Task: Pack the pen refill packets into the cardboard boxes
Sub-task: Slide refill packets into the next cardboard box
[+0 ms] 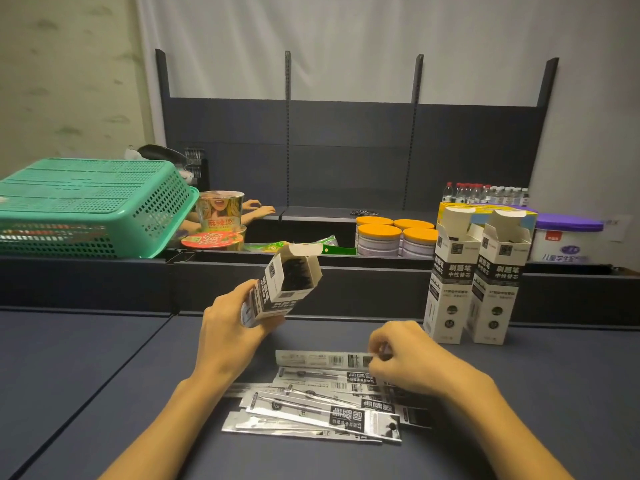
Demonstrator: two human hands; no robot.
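Left hand (231, 336) raised above the dark grey tabletop (104, 393), fingers curled round the lower end of a tall white-and-black printed cardboard box (277, 289), tilted with its open top flap toward the right and dark refill ends visible inside. Right hand (412, 358) low over the table, thumb and fingers pinching the right end of a long, flat silver-and-black pen refill packet (322, 359) at the far edge of a loose, overlapping heap of the same packets (311, 410) spread between the two forearms. Two more upright white-and-black cardboard boxes (474, 278), flaps open, side by side at the table's back right. Beyond, on a lower shelf: overturned green plastic basket (86, 206), instant noodle cups (218, 220), orange-lidded tins (394, 237), small water bottles (485, 194), purple-lidded white tub (568, 240).
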